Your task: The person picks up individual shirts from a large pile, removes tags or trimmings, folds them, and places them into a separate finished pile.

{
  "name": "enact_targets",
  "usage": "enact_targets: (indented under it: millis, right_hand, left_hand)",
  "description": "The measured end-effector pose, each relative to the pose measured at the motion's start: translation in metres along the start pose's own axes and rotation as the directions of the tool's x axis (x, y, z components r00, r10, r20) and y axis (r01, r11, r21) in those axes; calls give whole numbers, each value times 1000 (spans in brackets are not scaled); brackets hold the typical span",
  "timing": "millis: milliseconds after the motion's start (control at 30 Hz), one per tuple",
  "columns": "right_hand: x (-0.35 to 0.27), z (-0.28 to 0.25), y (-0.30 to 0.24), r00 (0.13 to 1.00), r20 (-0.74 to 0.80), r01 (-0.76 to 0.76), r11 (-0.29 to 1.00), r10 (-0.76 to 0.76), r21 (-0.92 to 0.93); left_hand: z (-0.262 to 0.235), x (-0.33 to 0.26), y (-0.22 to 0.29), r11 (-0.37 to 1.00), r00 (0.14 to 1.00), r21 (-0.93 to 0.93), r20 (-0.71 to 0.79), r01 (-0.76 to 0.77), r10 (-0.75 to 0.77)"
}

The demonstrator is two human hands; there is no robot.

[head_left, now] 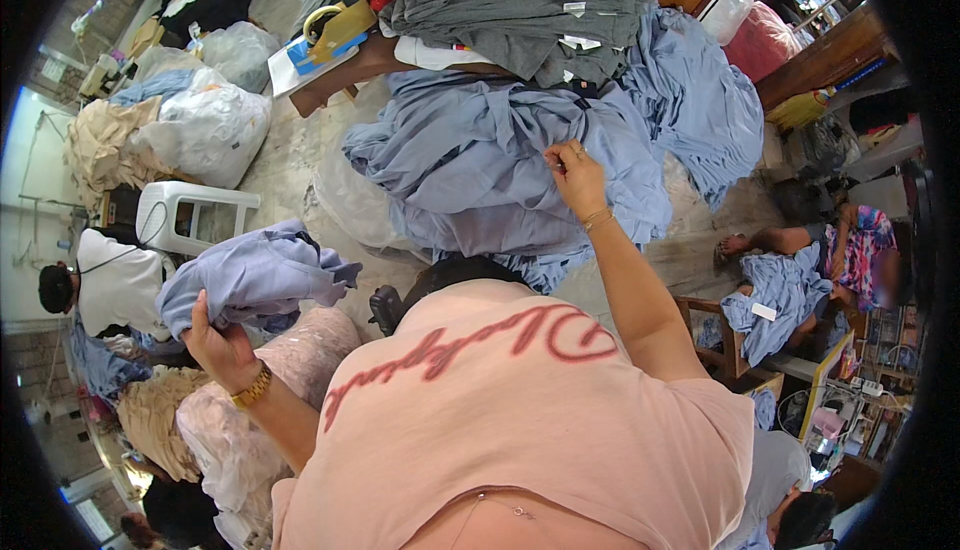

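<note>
The bunched blue cloth [255, 275] is pale with a faint violet cast, softly crumpled, with loose folds drooping at its right end and a dark strip showing near its upper right edge. It sits just beyond the fingers of the left hand [225, 355], which hold it; the thumb stands up against its near side, while the other fingers are mostly hidden beneath. That forearm reaches out to the left, a gold watch [254, 387] at the wrist.

The right arm stretches forward, its elbow slightly bent. The right hand [580, 182] is over the big blue pile [470, 165], its fingers curled and narrow; whether they pinch any fabric, I cannot tell. Beyond those fingers, a stack of grey garments [520, 15] lies on the worktop [330, 90]. A white stool [200, 212] stands beyond the left fingers.
</note>
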State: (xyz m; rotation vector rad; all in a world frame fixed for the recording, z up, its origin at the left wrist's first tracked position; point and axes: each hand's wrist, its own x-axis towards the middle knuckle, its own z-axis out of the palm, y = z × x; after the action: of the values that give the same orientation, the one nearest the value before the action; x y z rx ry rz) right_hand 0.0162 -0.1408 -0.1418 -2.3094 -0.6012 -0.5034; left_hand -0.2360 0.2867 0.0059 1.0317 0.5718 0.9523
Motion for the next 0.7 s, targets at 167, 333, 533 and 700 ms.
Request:
enact_targets:
  millis: [167, 333, 533, 700]
  right_hand:
    - [-18, -3, -4, 998, 55, 24, 1000, -25, 18]
    - [-21, -21, -22, 976, 69, -203, 978, 205, -43]
    - [-3, -31, 7, 989, -89, -140, 923, 115, -359]
    - [28, -45, 14, 993, 102, 86, 936, -54, -341]
  left_hand:
    - [9, 1, 1, 1000, 1000, -1, 0, -29, 29]
    - [-4, 12, -3, 1000, 1000, 7, -19, 20, -20]
    - [2, 15, 2, 999, 999, 20, -29, -35, 36]
    - [-5, 24, 5, 999, 999, 32, -34, -26, 27]
